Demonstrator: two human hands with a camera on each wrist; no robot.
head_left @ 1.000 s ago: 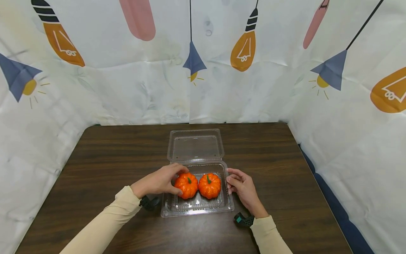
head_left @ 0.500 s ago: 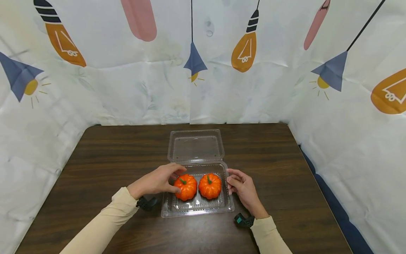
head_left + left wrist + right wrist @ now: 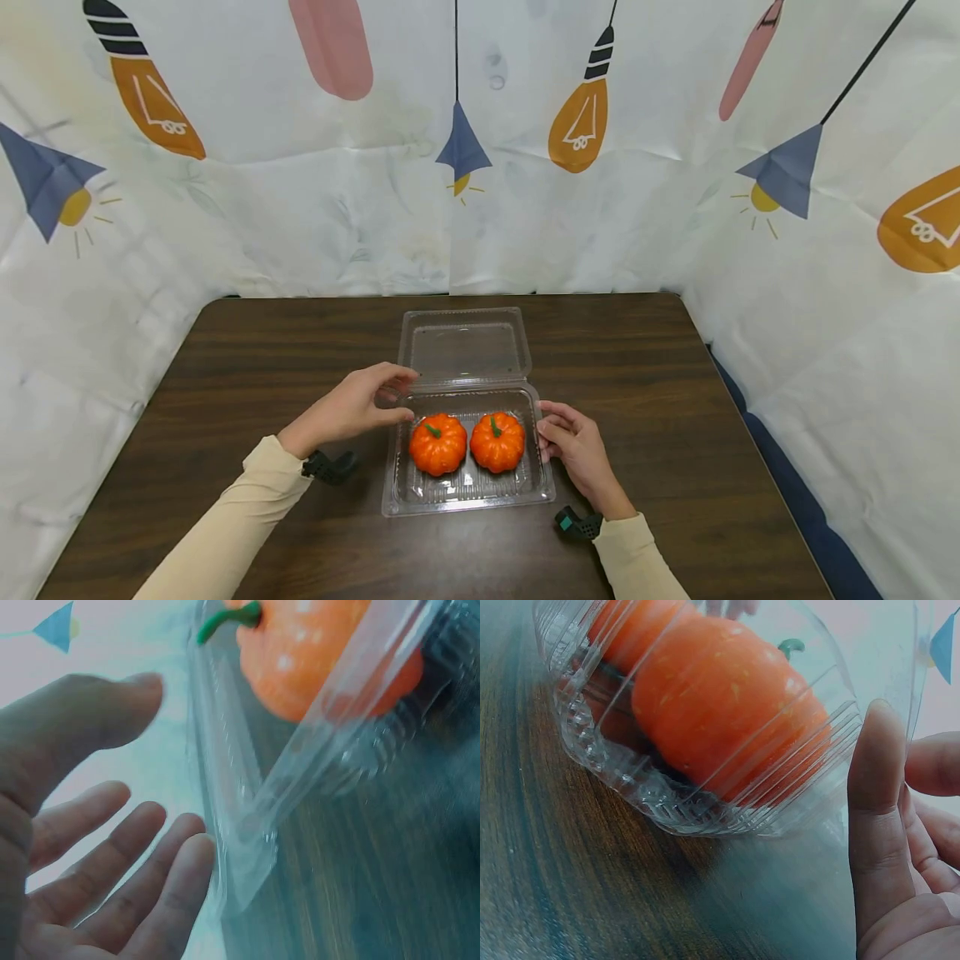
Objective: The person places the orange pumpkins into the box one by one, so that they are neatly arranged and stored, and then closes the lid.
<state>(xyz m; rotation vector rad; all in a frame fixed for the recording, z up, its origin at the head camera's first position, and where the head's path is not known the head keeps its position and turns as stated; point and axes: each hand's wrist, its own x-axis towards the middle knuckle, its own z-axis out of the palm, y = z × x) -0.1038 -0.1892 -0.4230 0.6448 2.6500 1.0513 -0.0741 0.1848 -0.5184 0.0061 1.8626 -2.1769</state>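
Observation:
Two small orange pumpkins with green stems, a left pumpkin (image 3: 438,445) and a right pumpkin (image 3: 497,442), sit side by side in the base of a clear plastic clamshell container (image 3: 468,502). Its lid (image 3: 467,346) lies folded back, away from the person. My left hand (image 3: 358,402) hovers by the container's far left corner, thumb and fingers spread, nothing between them; the left wrist view shows this hand (image 3: 112,847) apart from the pumpkin (image 3: 300,660). At the right side, my right hand (image 3: 573,446) pinches the container's rim, its thumb (image 3: 877,772) against the clear edge.
The container rests on a dark wood-grain table (image 3: 285,358). A white printed cloth (image 3: 315,225) hangs along the back and both sides of the table. Dark wristbands, including one on the left wrist (image 3: 330,468), sit below both hands.
My left hand let go of the left pumpkin and drew back up and left. That pumpkin shifted slightly left, widening the gap to the other one. The right hand stayed on the rim.

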